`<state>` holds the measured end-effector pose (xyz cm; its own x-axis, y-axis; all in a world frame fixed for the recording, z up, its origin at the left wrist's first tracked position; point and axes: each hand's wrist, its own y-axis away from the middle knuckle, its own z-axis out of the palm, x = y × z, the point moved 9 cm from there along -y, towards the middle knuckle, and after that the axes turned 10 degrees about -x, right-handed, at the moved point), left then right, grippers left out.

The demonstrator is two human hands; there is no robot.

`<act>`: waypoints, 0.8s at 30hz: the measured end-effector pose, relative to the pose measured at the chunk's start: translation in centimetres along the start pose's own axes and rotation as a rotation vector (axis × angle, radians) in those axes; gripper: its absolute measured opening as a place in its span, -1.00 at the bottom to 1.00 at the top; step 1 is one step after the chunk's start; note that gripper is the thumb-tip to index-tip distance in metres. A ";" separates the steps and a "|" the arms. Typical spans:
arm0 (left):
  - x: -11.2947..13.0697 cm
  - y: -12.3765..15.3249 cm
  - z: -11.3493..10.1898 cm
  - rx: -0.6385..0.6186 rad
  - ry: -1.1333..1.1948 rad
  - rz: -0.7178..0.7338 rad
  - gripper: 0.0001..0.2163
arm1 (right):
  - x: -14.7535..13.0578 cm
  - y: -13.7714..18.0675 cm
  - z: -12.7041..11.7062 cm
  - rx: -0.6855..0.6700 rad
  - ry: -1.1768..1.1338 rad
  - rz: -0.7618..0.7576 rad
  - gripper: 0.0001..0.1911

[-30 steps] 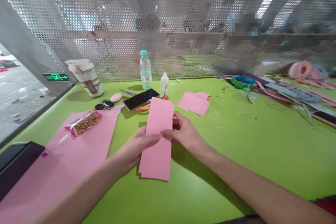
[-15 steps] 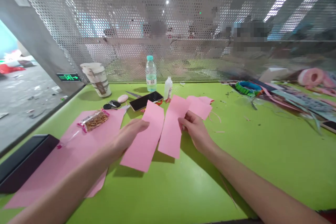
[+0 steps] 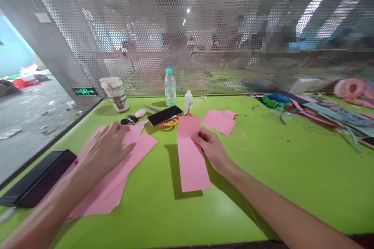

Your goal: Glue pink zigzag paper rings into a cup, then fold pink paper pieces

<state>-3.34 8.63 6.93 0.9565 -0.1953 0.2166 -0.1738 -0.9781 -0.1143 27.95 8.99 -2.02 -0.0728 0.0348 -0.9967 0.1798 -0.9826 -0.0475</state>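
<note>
My right hand (image 3: 210,148) pinches the right edge of a long pink paper strip (image 3: 191,155), which hangs a little above the green table (image 3: 286,163). My left hand (image 3: 105,148) rests with fingers spread on a second pink strip (image 3: 133,155), lying over the big pink sheet (image 3: 96,198) at the left. The snack packet seen earlier is hidden under my left hand.
At the back stand a paper cup (image 3: 114,94), a water bottle (image 3: 170,87), a small glue bottle (image 3: 188,102), a phone (image 3: 165,115) and scissors. Pink offcuts (image 3: 220,121) lie beyond my right hand. A dark case (image 3: 37,179) sits far left. Craft clutter (image 3: 321,109) fills the right.
The two stacked strips came apart. My left hand carried one strip left and laid it on the big pink sheet. My right hand kept the other near the middle.
</note>
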 end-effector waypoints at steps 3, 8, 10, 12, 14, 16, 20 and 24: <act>6.0 -0.6 3.1 -0.339 0.306 0.051 -0.49 | -0.4 0.0 0.0 0.003 0.033 -0.061 -0.71; 13.4 -2.0 8.2 -0.556 0.826 0.311 -0.61 | -1.2 0.2 -0.9 0.065 0.007 -0.173 -0.72; 13.2 -2.7 9.2 -0.534 0.902 0.335 -0.63 | -1.4 0.4 -0.9 0.044 -0.030 -0.188 -0.74; 12.1 -3.2 9.1 -0.475 0.943 0.340 -0.68 | -1.4 0.5 -0.6 -0.004 -0.107 -0.178 -0.59; 11.2 -3.1 8.6 -0.444 0.954 0.355 -0.77 | -1.0 0.6 -0.2 -0.046 -0.196 -0.139 -0.49; 10.9 -2.7 8.5 -0.467 0.937 0.373 -0.83 | -0.6 0.7 0.6 -0.105 -0.221 -0.082 -0.56; 11.0 -2.0 9.3 -0.533 0.941 0.354 -0.81 | -0.5 1.2 3.7 -0.355 -0.023 0.001 -0.68; 11.1 -1.7 11.1 -0.647 1.127 0.249 -0.71 | -0.8 1.7 4.6 -0.358 0.096 0.042 -0.55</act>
<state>10.12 8.93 -1.20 0.2209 -0.0182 0.9751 -0.6956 -0.7037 0.1445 23.79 6.43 -0.97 0.0315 0.0294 -0.9991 0.5136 -0.8580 -0.0091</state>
